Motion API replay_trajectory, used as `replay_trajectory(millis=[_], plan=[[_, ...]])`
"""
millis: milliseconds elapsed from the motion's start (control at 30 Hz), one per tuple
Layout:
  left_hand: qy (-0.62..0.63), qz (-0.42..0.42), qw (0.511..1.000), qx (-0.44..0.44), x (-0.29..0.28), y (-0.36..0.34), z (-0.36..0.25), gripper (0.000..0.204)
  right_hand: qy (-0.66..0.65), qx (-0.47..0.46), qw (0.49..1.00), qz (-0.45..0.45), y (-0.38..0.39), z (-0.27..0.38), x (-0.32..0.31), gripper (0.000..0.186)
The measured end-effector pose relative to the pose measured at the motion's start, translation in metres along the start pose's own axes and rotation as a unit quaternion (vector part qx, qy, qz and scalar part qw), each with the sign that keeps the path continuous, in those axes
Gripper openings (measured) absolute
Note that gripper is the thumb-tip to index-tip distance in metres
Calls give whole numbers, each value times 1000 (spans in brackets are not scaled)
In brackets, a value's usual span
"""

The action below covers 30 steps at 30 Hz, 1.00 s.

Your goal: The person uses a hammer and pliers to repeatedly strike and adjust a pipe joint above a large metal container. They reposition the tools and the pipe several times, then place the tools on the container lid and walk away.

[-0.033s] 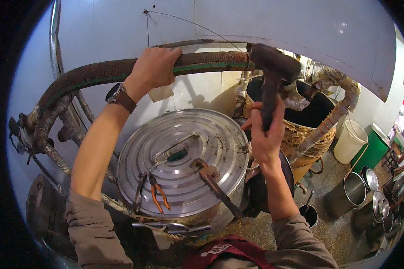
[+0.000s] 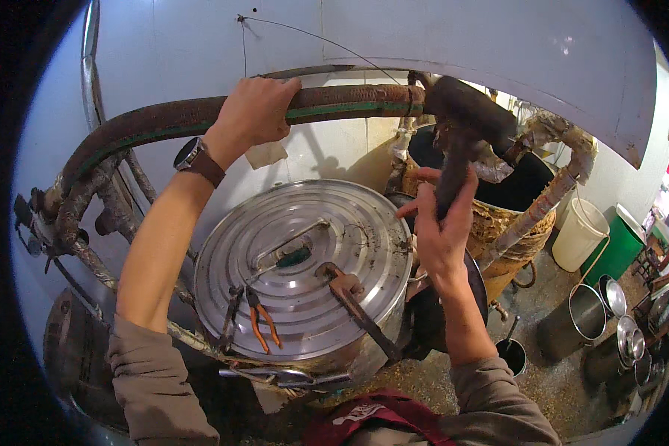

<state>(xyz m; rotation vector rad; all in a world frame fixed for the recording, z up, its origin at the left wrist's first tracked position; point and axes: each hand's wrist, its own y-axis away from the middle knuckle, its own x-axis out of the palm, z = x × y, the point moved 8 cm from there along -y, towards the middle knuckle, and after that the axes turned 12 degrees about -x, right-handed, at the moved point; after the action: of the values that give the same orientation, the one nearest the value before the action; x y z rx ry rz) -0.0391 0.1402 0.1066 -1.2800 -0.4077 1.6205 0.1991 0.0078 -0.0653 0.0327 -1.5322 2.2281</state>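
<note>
My left hand (image 2: 254, 111) is closed round a thick, rust-brown hose (image 2: 349, 100) with a green stripe, running across the upper middle of the head view. My right hand (image 2: 446, 227) grips a dark hammer (image 2: 472, 115) by its handle, the head raised beside the hose's right end; whether they touch, I cannot tell. Below, a ridged steel lid (image 2: 297, 208) on a large pot carries orange-handled pliers (image 2: 266, 323), a second dark tool (image 2: 232, 312) and a heavy wrench (image 2: 353, 312).
A rusty drum (image 2: 509, 256) with wrapped pipes stands at the right, beneath an overhanging pale panel (image 2: 557, 52). Further right are a white bucket (image 2: 576, 241), a green bin (image 2: 602, 260) and steel pots (image 2: 569, 327) on the floor. Branching pipes (image 2: 104, 267) line the left wall.
The hammer and my right hand have shifted slightly rightward, the head moving off from the hose's end. My left hand is where it was on the hose.
</note>
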Motion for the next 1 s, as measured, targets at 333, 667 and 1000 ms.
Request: replay_trajectory(millis=[333, 667, 1000], plan=[[11, -41, 999, 29, 11, -21, -39, 42, -132, -11, 991, -12, -8, 8, -14, 46], [44, -41, 998, 5, 15, -22, -42, 20, 220, -93, 959, 150, -40, -44, 30, 36], [38, -22, 999, 4, 18, -29, -38, 22, 203, -139, 969, 32, -19, -56, 26, 24]])
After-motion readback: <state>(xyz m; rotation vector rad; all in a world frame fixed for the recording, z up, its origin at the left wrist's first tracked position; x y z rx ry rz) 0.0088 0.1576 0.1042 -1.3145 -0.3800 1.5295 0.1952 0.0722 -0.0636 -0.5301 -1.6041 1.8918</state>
